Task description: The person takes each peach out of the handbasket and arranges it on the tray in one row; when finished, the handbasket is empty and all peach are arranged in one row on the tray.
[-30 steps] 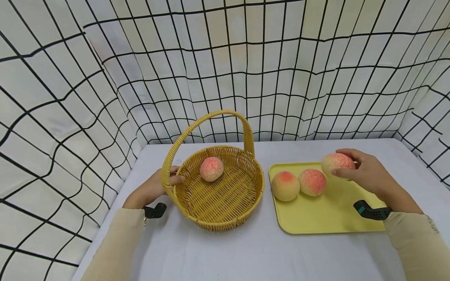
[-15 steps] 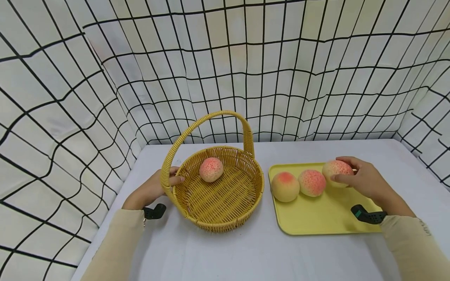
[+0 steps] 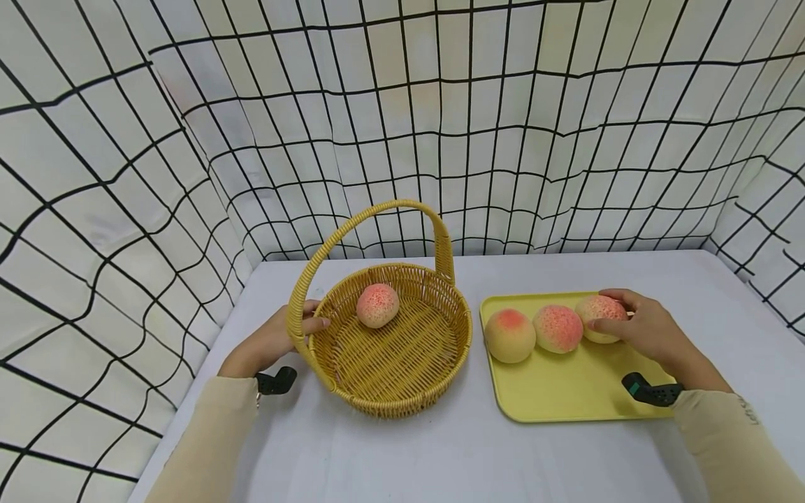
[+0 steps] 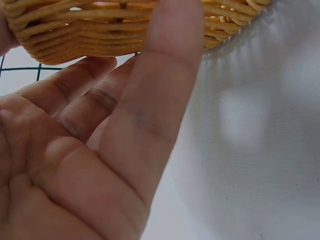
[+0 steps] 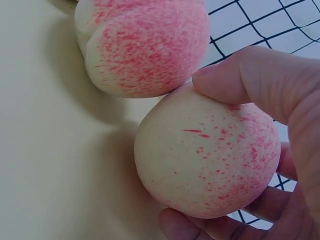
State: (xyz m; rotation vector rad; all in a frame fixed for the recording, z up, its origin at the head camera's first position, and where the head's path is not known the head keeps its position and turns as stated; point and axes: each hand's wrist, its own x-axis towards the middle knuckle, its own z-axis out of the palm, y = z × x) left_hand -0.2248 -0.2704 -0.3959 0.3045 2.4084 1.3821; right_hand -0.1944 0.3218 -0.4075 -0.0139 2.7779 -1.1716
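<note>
My right hand (image 3: 648, 328) holds a pink-speckled peach (image 3: 602, 318) at the back of the yellow tray (image 3: 578, 391), thumb on one side and fingers on the other. In the right wrist view this peach (image 5: 210, 155) lies against or very close to a second speckled peach (image 5: 150, 50). That second peach (image 3: 558, 328) and a yellow peach with a red top (image 3: 510, 337) sit to its left. My left hand (image 3: 277, 334) grips the left side of a wicker basket (image 3: 390, 405), its thumb at the rim. Inside the basket is one speckled peach (image 3: 377, 305).
The basket's tall arched handle (image 3: 402, 202) rises above its opening. A white cloth covers the table (image 3: 440, 461). White sheeting with a black grid (image 3: 490, 140) encloses the back and both sides. Dark bands (image 3: 277, 381) sit on both wrists.
My right hand has lowered the peach toward the tray, beside the second speckled peach. The left hand and the basket have hardly moved.
</note>
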